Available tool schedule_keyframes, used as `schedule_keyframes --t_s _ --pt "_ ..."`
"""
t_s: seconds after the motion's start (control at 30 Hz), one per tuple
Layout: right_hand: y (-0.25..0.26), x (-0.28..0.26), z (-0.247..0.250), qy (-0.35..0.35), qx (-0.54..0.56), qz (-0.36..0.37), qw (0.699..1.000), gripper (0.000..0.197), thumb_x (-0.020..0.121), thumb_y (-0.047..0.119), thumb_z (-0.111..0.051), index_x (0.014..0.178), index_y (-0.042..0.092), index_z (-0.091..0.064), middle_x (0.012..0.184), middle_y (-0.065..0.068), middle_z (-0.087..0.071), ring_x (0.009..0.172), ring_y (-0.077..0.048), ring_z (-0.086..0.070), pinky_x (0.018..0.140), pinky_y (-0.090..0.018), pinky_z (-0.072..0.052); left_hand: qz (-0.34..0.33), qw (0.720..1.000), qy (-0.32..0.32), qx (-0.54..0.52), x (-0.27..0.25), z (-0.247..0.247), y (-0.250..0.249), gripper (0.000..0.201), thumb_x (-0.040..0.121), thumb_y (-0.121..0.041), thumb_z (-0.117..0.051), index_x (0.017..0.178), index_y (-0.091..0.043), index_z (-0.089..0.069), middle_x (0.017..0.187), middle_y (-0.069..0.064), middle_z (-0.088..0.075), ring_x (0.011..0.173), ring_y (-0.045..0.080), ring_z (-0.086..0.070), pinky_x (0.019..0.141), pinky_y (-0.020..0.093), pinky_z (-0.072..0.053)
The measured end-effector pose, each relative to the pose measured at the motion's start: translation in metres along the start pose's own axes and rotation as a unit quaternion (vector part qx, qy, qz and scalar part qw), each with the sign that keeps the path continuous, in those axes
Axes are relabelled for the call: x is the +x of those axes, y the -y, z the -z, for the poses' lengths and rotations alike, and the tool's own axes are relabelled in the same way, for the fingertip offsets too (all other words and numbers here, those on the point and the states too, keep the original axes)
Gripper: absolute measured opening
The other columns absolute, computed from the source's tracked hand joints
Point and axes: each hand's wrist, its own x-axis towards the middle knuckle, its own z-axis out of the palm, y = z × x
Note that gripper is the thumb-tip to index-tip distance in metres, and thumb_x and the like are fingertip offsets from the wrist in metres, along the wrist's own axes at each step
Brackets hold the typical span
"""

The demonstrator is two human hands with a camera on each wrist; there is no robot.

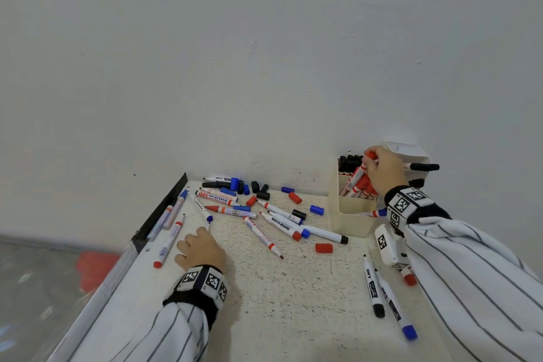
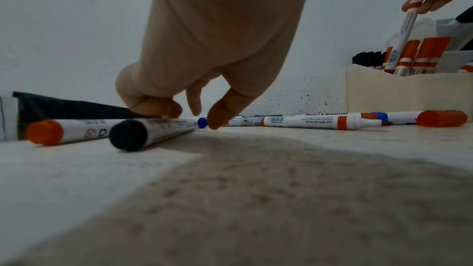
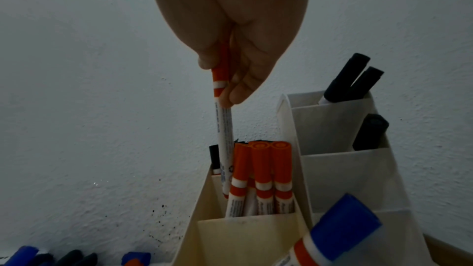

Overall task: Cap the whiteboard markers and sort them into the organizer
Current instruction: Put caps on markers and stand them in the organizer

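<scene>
My right hand (image 1: 368, 159) pinches a capped red marker (image 1: 357, 176) by its cap end. It hangs upright with its lower end inside the cream organizer (image 1: 349, 223), in the compartment of several red markers (image 3: 261, 179). The right wrist view shows that hand (image 3: 227, 96), the held marker (image 3: 225, 128) and the organizer (image 3: 243, 234). My left hand (image 1: 197, 244) lies on the table. In the left wrist view its curled fingers (image 2: 153, 108) sit on a black-ended marker (image 2: 143, 132), and the thumb touches the table by the marker's far end. Loose markers and caps (image 1: 249, 206) lie scattered behind it.
Black markers (image 3: 353, 80) fill the organizer's back slots and a blue-capped marker (image 3: 340, 236) leans in the front one. Two markers (image 1: 373, 288) lie near my right sleeve. A red cap (image 1: 323, 248) lies mid-table. The table's left edge has a black strip (image 1: 164, 209); a wall stands behind.
</scene>
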Motion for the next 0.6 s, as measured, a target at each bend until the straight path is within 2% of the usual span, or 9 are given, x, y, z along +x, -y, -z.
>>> schedule_keyframes --t_s 0.07,0.13,0.23,0.33,0.43,0.47,0.53,0.6 --pt "0.000 0.000 -0.003 0.009 -0.011 0.003 1.000 0.025 0.095 0.014 -0.047 0.117 0.004 -0.054 0.115 -0.014 -0.052 0.102 -0.022 -0.052 0.083 -0.024 -0.038 -0.001 1.000 0.002 0.007 0.001 0.000 0.000 0.039 0.092 -0.024 -0.043 0.130 -0.018 -0.035 0.132 0.010 -0.041 0.124 0.027 -0.036 0.101 0.042 -0.033" --pt "-0.002 0.001 -0.007 0.009 0.001 -0.003 1.000 0.026 0.093 0.010 -0.049 0.119 0.005 -0.051 0.114 -0.014 -0.053 0.098 -0.023 -0.053 0.081 -0.022 -0.042 0.002 1.000 0.015 -0.017 0.000 0.001 0.001 0.038 0.093 -0.024 -0.043 0.130 -0.019 -0.034 0.131 0.011 -0.041 0.122 0.027 -0.038 0.099 0.042 -0.035" --pt "-0.008 0.001 -0.014 0.015 0.022 -0.018 0.999 0.024 0.091 0.004 -0.051 0.115 0.007 -0.047 0.107 -0.016 -0.056 0.082 -0.019 -0.052 0.057 -0.017 -0.039 -0.009 0.997 0.030 -0.075 -0.002 0.002 0.001 0.040 0.093 -0.020 -0.046 0.130 -0.018 -0.033 0.129 0.012 -0.040 0.118 0.027 -0.041 0.096 0.040 -0.039" --pt "-0.014 -0.001 -0.021 0.027 -0.002 -0.010 1.000 0.016 0.090 0.004 -0.054 0.106 0.003 -0.052 0.104 -0.017 -0.060 0.082 -0.018 -0.050 0.066 -0.022 -0.039 -0.013 0.983 0.009 -0.184 -0.002 0.005 -0.001 0.042 0.090 -0.009 -0.049 0.129 -0.014 -0.035 0.124 0.015 -0.044 0.112 0.027 -0.045 0.090 0.036 -0.042" --pt "-0.019 -0.002 -0.025 0.027 -0.008 -0.004 1.000 0.016 0.089 0.005 -0.055 0.105 0.004 -0.054 0.103 -0.015 -0.062 0.080 -0.016 -0.051 0.068 -0.022 -0.039 -0.058 0.944 -0.022 -0.325 -0.001 0.005 -0.006 0.046 0.088 0.002 -0.049 0.131 -0.011 -0.037 0.120 0.016 -0.048 0.099 0.021 -0.048 0.084 0.028 -0.042" --pt "-0.020 -0.001 -0.027 0.026 -0.014 -0.005 1.000 0.016 0.090 0.007 -0.054 0.106 0.004 -0.055 0.103 -0.015 -0.062 0.080 -0.017 -0.052 0.069 -0.023 -0.039 -0.071 0.930 -0.027 -0.360 0.000 0.005 -0.008 0.046 0.089 0.002 -0.049 0.132 -0.012 -0.038 0.122 0.016 -0.049 0.101 0.020 -0.050 0.086 0.028 -0.042" --pt "-0.023 0.001 -0.029 0.028 -0.038 -0.013 0.999 0.019 0.091 0.011 -0.053 0.109 0.006 -0.056 0.103 -0.013 -0.064 0.084 -0.021 -0.055 0.073 -0.026 -0.042 -0.075 0.907 -0.027 -0.414 0.003 0.003 -0.011 0.047 0.090 -0.002 -0.051 0.133 -0.015 -0.037 0.130 0.012 -0.049 0.113 0.022 -0.052 0.097 0.034 -0.044" --pt "-0.026 0.002 -0.033 0.041 -0.087 -0.012 0.995 0.021 0.092 0.016 -0.051 0.111 0.010 -0.058 0.105 -0.013 -0.064 0.095 -0.028 -0.057 0.083 -0.035 -0.048 -0.067 0.893 -0.016 -0.445 0.003 0.002 -0.012 0.047 0.092 -0.005 -0.050 0.134 -0.018 -0.036 0.133 0.010 -0.049 0.118 0.024 -0.052 0.100 0.041 -0.045"
